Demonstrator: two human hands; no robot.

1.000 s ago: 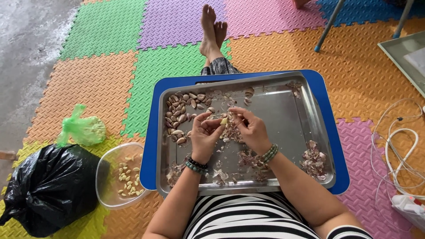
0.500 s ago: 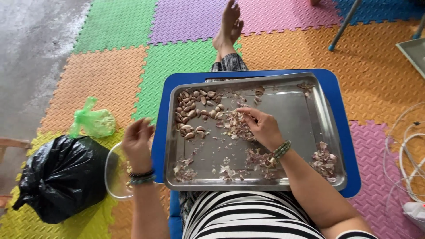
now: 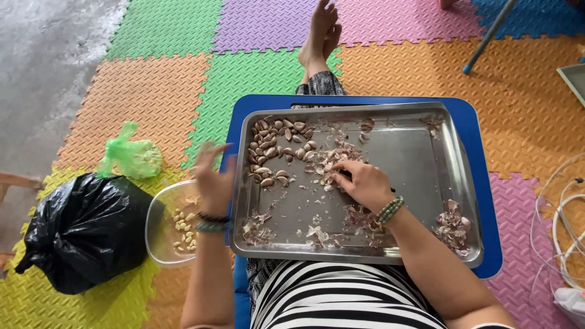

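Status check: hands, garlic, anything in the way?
Left hand open over clear bowl. Right hand on garlic cloves in steel tray. Nothing blocking.

My left hand (image 3: 214, 178) hung blurred with fingers spread; my right hand (image 3: 364, 183) rested palm-down, fingers curled.

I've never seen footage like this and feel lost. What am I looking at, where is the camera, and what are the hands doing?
The camera sits on a person's head and looks down at their lap and two bare hands; there is no machine. A steel tray rests on a blue board across the lap, above colourful foam mats. On the tray lie unpeeled garlic cloves and loose skins. The right hand rests among the cloves, fingers curled; what it grips is hidden. The left hand, blurred and open, is over a clear bowl of peeled cloves. Beside it lie a black bag and a green bag.
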